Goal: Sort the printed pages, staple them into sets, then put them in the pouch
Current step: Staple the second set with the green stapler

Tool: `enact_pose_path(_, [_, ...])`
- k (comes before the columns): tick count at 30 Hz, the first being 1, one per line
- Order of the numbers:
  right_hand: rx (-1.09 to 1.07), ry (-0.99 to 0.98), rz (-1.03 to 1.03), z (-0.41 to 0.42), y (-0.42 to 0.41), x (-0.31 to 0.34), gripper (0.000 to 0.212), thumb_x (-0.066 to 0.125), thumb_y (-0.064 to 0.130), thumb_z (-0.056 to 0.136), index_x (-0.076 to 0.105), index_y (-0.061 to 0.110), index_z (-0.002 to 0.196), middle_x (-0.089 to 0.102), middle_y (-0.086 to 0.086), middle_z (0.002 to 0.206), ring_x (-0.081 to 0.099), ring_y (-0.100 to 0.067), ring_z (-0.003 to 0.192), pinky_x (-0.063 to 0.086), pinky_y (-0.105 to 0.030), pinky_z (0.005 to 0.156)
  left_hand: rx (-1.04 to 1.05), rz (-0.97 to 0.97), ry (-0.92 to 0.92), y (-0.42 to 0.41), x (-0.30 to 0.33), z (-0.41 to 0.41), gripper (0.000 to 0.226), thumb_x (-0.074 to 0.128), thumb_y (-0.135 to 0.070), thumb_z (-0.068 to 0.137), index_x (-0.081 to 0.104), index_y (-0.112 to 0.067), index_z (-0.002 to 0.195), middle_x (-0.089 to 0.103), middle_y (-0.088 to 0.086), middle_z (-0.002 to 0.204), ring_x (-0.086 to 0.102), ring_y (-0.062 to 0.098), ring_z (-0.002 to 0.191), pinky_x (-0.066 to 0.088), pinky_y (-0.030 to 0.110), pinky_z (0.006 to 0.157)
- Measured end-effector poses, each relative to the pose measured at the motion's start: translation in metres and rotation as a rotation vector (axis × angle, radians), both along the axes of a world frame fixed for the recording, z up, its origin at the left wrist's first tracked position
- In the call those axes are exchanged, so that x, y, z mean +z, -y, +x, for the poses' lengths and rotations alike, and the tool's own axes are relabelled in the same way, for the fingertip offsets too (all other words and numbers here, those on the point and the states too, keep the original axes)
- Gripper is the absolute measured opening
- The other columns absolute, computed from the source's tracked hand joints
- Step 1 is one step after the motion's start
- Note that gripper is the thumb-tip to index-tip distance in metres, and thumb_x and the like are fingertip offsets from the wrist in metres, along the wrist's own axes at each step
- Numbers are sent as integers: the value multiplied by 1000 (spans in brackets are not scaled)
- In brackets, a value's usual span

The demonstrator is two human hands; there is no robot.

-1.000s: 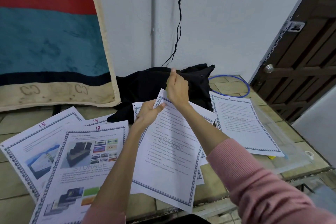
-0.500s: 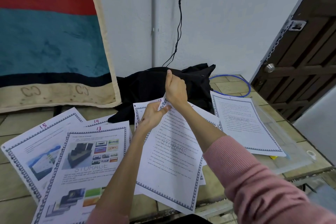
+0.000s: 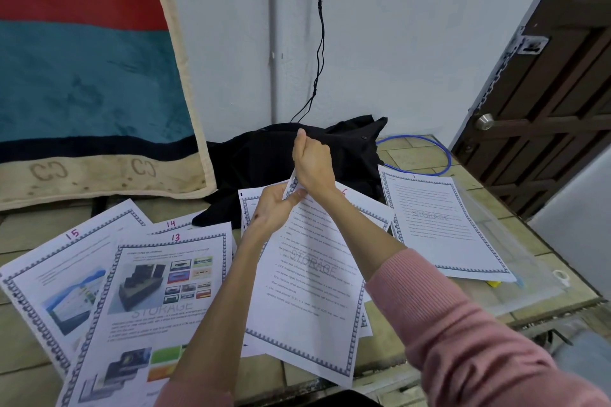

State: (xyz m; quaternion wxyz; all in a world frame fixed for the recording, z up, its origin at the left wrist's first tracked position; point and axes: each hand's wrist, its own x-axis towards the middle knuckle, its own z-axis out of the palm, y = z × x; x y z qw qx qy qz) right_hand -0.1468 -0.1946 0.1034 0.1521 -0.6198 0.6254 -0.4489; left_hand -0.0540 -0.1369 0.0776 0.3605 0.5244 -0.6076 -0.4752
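- The sorting is looking like it is only partly done: printed pages are lying fanned across the tiled tabletop, none of them visibly stapled.
- Both hands are working at the top corner of a text page near the middle of the tabletop. The left hand is pinching that corner from below, and the right hand is gripping it from above with fingers curled, the corner bending up between them.
- Pages marked 13, 14 and 15 are overlapping by the left edge, which suggests the higher numbers are already being laid in order.
- The page marked 1 is lying by the right edge, on top of a clear pouch that is appearing to hold no sets yet.
- More sheets are sitting under the held page, their numbers mostly hidden.
- No stapler is showing, so stapling and filling the pouch are both appearing to be left.
- A black garment is bunched at the far edge by the wall.
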Motion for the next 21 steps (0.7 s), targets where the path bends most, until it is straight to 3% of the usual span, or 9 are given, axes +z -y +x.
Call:
enact_pose_path(4, [-11, 27, -4, -2, -2, -5, 55, 22, 28, 103, 36, 13, 51, 41, 2, 48, 41, -16, 51, 32, -32, 61, -7, 22, 19, -2, -2, -4, 27, 53, -32, 94, 58, -15, 74, 58, 4, 65, 45, 18, 57, 35, 26, 53])
enact_pose_path(6, [9, 62, -14, -4, -5, -6, 58, 23, 31, 103, 46, 5, 57, 51, -5, 53, 50, -20, 57, 38, -33, 62, -2, 28, 25, -1, -4, -3, 31, 53, -34, 93, 60, -6, 81, 60, 10, 69, 49, 21, 60, 39, 29, 58])
enact_pose_path(8, [43, 54, 2, -7, -6, -4, 59, 25, 34, 102, 56, -2, 66, 61, -12, 63, 57, -24, 65, 43, -35, 68, -1, 17, 10, 0, -4, 0, 29, 53, -29, 94, 63, -2, 89, 66, 11, 78, 58, 19, 66, 45, 23, 61])
enact_pose_path(10, [55, 22, 18, -10, -4, -3, 59, 25, 35, 102, 56, -2, 67, 62, -13, 65, 58, -25, 67, 45, -37, 70, -1, 8, -22, -1, -3, 3, 20, 51, -21, 95, 65, -11, 86, 67, 1, 77, 61, 9, 66, 45, 9, 53])
enact_pose_path(15, [49, 10, -43, -9, -4, -3, 60, 24, 30, 103, 54, -5, 64, 58, -17, 57, 54, -28, 55, 43, -37, 59, -4, -6, -30, -2, 0, 2, 20, 51, -22, 96, 63, -18, 80, 66, -7, 73, 62, 2, 65, 43, 6, 51])
enact_pose_path(18, [39, 1, -43, -8, -4, -3, 57, 24, 28, 103, 44, 4, 56, 46, -5, 48, 43, -17, 46, 33, -32, 54, -4, -5, -21, -4, 1, 1, 27, 52, -22, 95, 58, -19, 70, 61, -13, 59, 57, -2, 49, 38, 6, 46])
enact_pose_path(21, [16, -16, -8, -7, -2, -7, 55, 23, 28, 103, 36, 15, 52, 40, 3, 47, 40, -14, 48, 34, -32, 59, -10, 9, 22, -4, -1, -2, 30, 52, -29, 95, 61, -5, 81, 58, 1, 61, 49, 18, 57, 35, 21, 51])
